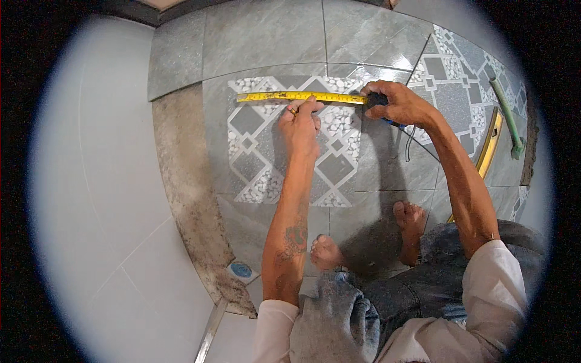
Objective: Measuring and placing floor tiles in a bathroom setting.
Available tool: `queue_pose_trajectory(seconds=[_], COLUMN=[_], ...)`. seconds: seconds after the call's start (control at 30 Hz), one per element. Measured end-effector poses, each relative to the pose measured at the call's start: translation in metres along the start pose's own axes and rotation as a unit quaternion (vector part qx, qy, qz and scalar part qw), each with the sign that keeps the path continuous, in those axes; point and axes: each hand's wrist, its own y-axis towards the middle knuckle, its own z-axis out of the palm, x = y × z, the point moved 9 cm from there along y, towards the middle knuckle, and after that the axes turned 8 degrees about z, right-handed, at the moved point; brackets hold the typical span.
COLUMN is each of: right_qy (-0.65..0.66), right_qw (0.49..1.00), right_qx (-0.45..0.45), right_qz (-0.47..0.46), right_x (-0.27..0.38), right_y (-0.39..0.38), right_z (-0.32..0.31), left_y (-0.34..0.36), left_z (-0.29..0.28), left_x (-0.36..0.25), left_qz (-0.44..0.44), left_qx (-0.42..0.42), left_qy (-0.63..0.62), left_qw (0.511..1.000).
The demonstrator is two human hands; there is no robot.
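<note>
The floor [266, 42] was laid in grey tiles with a diagonal grain, and a patterned tile [254, 151] of diamonds and pebble-like white patches sat among them — more of the same pattern ran off to the right. On the left stood a pale tiled wall [91, 181]. Between wall and tiles ran a strip of bare, rough cement [187, 181] — stained and untiled. A small round blue drain [241, 270] sat near its lower end.

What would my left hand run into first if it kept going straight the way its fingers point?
The left hand points up the picture and already touches the yellow tape measure stretched over the patterned tile. Past the tape, only grey floor tiles show, then probably the dark wall base.
</note>
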Motion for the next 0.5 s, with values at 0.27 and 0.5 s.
queue_pose_trajectory(seconds=[0.27,0.5], right_qy=[0.016,-0.058], right_qw=[1.0,0.998], right_qx=[0.01,-0.035], right_qz=[0.013,0.016], right_x=[-0.007,-0.024], right_y=[0.009,0.023], right_z=[-0.007,-0.022], left_y=[0.002,0.019], left_z=[0.004,0.018], left_x=[-0.002,0.016], left_qz=[-0.013,-0.005], left_qx=[0.007,-0.024], left_qy=[0.004,0.075], left_qw=[1.0,0.997])
